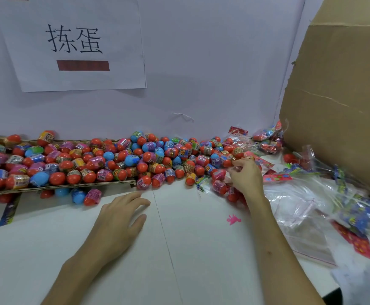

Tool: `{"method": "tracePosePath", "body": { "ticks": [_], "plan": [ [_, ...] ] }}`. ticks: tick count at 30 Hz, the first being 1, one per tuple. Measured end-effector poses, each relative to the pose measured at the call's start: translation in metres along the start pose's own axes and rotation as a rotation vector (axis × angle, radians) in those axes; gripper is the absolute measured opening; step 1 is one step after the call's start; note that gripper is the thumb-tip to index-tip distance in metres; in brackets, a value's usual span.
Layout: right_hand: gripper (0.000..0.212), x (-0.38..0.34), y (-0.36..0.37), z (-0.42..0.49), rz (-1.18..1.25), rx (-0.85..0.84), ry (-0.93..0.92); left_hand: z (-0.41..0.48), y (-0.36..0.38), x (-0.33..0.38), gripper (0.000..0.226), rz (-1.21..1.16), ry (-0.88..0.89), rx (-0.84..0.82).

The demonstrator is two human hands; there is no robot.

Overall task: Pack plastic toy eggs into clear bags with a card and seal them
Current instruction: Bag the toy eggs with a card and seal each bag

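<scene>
White bench (179,249) nearest carries the left hand (118,219) lying flat with fingers loosely spread, just short of the toy eggs (113,164) heaped beyond it, while the right hand (245,177) curls its fingers into the heap's right edge, beside clear bags (294,208), its hold unclear.

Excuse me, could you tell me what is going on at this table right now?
A person is packing toy eggs. Their left hand rests open on the white table, while the right hand reaches into the right end of the pile, fingers curled; whether it holds an egg is unclear. Clear bags and printed cards lie to the right, beside a cardboard box.
</scene>
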State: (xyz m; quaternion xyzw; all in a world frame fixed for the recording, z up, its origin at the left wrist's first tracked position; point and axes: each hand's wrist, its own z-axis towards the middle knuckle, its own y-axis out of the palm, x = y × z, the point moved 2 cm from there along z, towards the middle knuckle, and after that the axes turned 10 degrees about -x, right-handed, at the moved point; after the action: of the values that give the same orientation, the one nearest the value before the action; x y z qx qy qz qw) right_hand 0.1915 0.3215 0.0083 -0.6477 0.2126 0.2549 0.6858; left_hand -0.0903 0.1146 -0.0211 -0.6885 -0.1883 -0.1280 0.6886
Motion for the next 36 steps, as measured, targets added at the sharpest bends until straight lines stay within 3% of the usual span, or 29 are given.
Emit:
{"method": "tracePosePath", "body": {
  "ticks": [2, 4, 8, 14, 22, 27, 36],
  "plan": [
    [0.050, 0.004, 0.003, 0.001, -0.088, -0.090, 0.028, 0.000, 0.000, -0.001, 0.037, -0.005, 0.002, 0.003],
    [0.049, 0.007, 0.005, 0.002, -0.083, -0.109, 0.036, 0.000, 0.000, -0.001, 0.038, -0.003, 0.005, 0.002],
    [0.025, 0.012, 0.005, 0.000, 0.006, -0.008, 0.038, 0.000, 0.001, -0.002, 0.038, 0.000, 0.002, 0.000],
    [0.021, 0.011, 0.003, 0.002, 0.131, 0.121, 0.027, 0.001, 0.002, -0.002, 0.038, 0.000, 0.002, -0.002],
    [0.033, 0.010, 0.000, 0.004, 0.229, 0.231, -0.042, 0.002, 0.002, -0.003, 0.038, 0.012, 0.000, -0.005],
    [0.057, 0.009, -0.004, 0.002, 0.281, 0.249, -0.008, 0.002, 0.003, -0.004, 0.037, 0.007, 0.009, 0.002],
    [0.013, 0.001, -0.012, -0.002, 0.424, 0.299, -0.075, 0.001, 0.003, -0.005, 0.037, -0.003, 0.018, 0.012]
  ]
}}
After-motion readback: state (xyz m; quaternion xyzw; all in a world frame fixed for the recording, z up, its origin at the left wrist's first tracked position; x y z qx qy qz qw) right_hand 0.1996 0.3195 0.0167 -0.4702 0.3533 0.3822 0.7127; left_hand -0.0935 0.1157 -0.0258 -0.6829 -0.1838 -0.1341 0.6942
